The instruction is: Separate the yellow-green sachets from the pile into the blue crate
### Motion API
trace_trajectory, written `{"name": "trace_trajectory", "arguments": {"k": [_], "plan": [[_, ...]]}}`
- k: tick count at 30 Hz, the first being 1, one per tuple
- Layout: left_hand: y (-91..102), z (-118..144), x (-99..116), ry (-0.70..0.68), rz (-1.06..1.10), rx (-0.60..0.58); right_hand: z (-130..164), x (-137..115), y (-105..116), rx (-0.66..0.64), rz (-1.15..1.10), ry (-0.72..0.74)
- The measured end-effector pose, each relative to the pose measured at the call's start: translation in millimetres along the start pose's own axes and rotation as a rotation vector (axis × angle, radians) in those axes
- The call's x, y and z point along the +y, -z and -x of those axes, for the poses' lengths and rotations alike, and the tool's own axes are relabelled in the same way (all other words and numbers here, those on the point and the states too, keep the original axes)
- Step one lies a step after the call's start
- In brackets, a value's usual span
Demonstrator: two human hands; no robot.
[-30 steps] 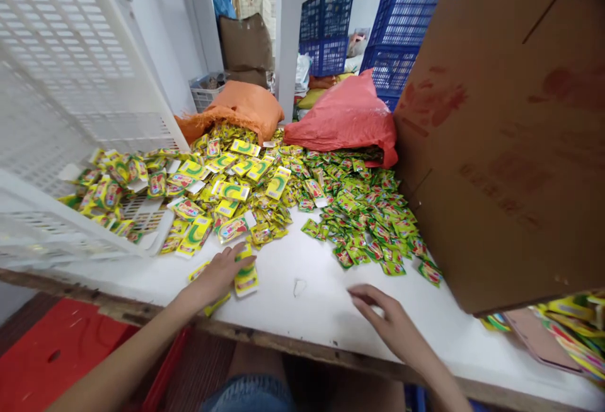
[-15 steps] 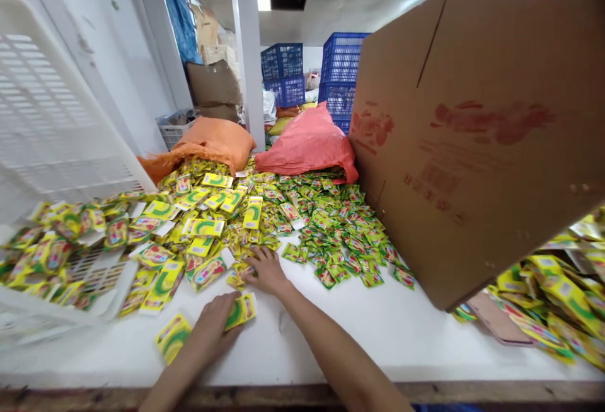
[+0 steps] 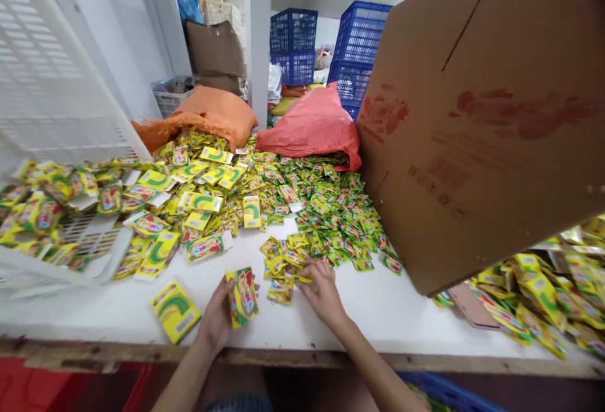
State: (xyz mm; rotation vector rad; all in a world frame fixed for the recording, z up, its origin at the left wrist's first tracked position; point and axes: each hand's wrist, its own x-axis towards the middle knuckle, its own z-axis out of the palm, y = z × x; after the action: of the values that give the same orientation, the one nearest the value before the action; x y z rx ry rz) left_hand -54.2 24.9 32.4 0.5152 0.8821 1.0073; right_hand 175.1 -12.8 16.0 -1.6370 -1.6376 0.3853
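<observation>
I note the left hand (image 3: 218, 319) clamped on a small yellow carton (image 3: 242, 297), fingers and thumb gripping its lower sides. The carton stands lifted off the white table (image 3: 387, 311), just left of the loose cluster of small sachets (image 3: 282, 259). Its long axis runs near upright, tilted slightly, with the printed face turned toward me and the top end pointing away from the table edge.

The right hand (image 3: 322, 289) lies on the near right side of that same cluster, fingers curled together over a few sachets; whether any is actually pinched I cannot tell.

My judgement: the carton's mouth should be held steady and turned toward the cluster, and sachets gathered flat, aligned with the carton's long axis, so they slide in without buckling. A second flat carton (image 3: 175, 310) lies further left of the cluster
</observation>
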Motion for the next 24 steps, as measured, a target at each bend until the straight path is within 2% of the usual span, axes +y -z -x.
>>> {"name": "trace_trajectory", "arguments": {"k": [3, 5, 10, 12, 14, 16, 20, 24], "plan": [[1.1, 5.6, -7.0, 0.13, 0.046, 0.002, 8.2, 0.7, 15.7, 0.002, -0.249, -0.133], [2.6, 7.1, -7.3, 0.165, 0.052, 0.01, 12.5, 13.8, 36.1, 0.054, -0.34, -0.232], [2.4, 5.5, -7.1, 0.166, 0.014, 0.042, 18.4, 70.0, 111.8, 0.251, -0.257, -0.394], [1.7, 5.2, -8.9, 0.18, -0.003, 0.025, 17.3, 87.2, 137.4, 0.279, -0.211, -0.422], [1.2, 5.5, -10.5, 0.184, -0.01, 0.019, 12.4, 97.3, 151.6, 0.26, -0.18, -0.433], [0.9, 6.3, -11.3, 0.179, -0.002, 0.027, 4.1, 101.2, 152.8, 0.208, -0.165, -0.421], [1.3, 7.9, -10.8, 0.165, -0.016, 0.044, -9.2, 97.5, 132.4, 0.092, -0.17, -0.376], [1.6, 8.3, -10.3, 0.134, -0.034, 0.06, 3.6, 88.6, 121.2, -0.081, -0.202, -0.367]]}}
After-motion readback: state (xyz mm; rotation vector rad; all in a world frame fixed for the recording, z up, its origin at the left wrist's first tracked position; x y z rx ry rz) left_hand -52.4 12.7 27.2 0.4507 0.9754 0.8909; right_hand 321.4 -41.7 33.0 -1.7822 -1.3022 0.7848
